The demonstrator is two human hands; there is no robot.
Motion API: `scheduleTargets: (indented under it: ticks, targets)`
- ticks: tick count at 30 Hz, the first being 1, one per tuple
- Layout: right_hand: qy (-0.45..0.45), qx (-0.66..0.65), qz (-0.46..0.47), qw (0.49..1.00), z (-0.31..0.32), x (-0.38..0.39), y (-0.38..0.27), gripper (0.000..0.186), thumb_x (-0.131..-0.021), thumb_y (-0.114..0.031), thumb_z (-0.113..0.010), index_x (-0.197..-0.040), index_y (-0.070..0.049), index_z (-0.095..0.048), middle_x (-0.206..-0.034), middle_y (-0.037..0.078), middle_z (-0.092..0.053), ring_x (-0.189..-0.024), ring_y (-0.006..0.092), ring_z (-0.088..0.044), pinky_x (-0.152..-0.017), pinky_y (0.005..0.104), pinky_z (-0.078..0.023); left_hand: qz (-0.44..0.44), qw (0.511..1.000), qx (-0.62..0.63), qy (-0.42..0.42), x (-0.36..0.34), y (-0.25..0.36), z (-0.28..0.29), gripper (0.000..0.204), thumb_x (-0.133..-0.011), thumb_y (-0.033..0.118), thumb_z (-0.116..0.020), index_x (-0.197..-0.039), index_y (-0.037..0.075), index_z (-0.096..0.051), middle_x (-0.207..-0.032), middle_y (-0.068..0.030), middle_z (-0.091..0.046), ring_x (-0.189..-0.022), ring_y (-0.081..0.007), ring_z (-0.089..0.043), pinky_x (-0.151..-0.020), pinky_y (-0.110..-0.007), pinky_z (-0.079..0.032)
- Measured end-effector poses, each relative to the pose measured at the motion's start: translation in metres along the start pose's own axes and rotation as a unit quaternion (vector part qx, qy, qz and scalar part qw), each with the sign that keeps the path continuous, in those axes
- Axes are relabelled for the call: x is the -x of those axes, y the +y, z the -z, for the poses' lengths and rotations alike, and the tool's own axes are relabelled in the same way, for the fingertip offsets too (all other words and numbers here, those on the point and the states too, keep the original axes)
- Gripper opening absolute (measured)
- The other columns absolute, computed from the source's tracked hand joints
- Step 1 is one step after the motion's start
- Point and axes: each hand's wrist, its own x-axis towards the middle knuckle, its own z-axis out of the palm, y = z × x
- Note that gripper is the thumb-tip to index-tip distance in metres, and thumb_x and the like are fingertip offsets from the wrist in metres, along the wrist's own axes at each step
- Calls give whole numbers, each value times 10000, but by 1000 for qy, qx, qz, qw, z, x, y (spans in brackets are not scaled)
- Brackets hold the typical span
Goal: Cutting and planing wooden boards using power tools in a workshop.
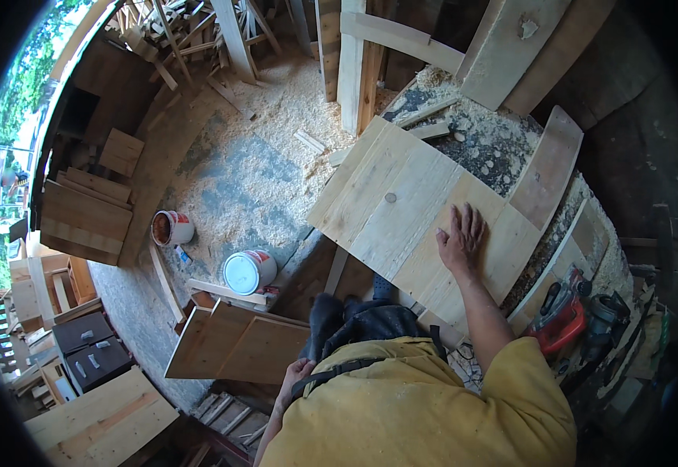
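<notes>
- Sawdust covers the workshop floor (261, 156) and worktop (502, 148).
- Right hand (461, 240) lies flat, released, on the wooden panel (401, 202).
- Left hand (294, 377), below the panel, loosely curled, grasps nothing.
- Red power saw (561, 315) sits right of the panel.

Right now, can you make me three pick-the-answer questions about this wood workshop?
1. Where does the right hand rest?
A. flat on the wooden panel
B. on a bucket
C. on the red power saw

2. How many round buckets stand on the sawdust floor?
A. one
B. two
C. four

3. How is the white bucket?
A. tipped over
B. open
C. shut with a lid

Answers: 1 A, the palm lies spread on the pale boards. 2 B, the white bucket and an open bucket stand apart. 3 C, a white lid covers its top.
</notes>
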Motion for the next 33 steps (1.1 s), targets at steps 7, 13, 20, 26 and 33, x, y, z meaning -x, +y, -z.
scheduleTargets:
  ticks: [7, 13, 20, 26, 33]
  targets:
    - [0, 10, 7, 1000, 8, -7, -11, 649, -793, -354, -630, -1348, -105, -403, -1418, 147, -330, -1321, 347, -274, -1074, 527, -206, -138, 935, -279, 170, 19, 31, 18, 323, -830, 275, -625, -1042, 32, -611, -1026, -182, -598, -981, -295, -557, -846, -393, -445]
    - [12, 28, 17, 999, 17, 1, -2, 624, -798, -340, -617, -1334, -90, -420, -1397, 154, -363, -1308, 346, -294, -1072, 513, -204, -155, 885, -309, 312, 9, 62, 63, 640, -789, 332, -657, -1336, 99, -421, -1415, -241, -318, -1282, -416, -337, -1068, -450, -300]
    - [20, 32, 25, 999, 15, 1, -7, 624, -805, -328, -607, -1343, -83, -409, -1413, 165, -349, -1321, 349, -286, -1080, 512, -201, -130, 892, -293, 320, -25, 109, 67, 897, -732, 435, -689, -1451, 154, -233, -1451, -294, -209, -1321, -447, -268, -1073, -468, -294]
    - [-23, 39, 19, 999, 14, -4, -17, 646, -807, -312, -603, -1360, -67, -377, -1429, 184, -318, -1340, 364, -251, -1091, 518, -178, -67, 874, -380, 294, -80, 155, 74, 962, -691, 473, -718, -1462, 230, -198, -1443, -337, -145, -1327, -487, -203, -1008, -585, -309]
    - [-110, 76, -15, 991, 12, -8, -24, 676, -815, -247, -585, -1385, -18, -303, -1463, 208, -239, -1364, 376, -189, -1112, 495, -145, -68, 860, -403, 305, -138, 224, 135, 897, -655, 439, -741, -1406, 190, -317, -1407, -321, -209, -1286, -464, -266, -974, -562, -350]
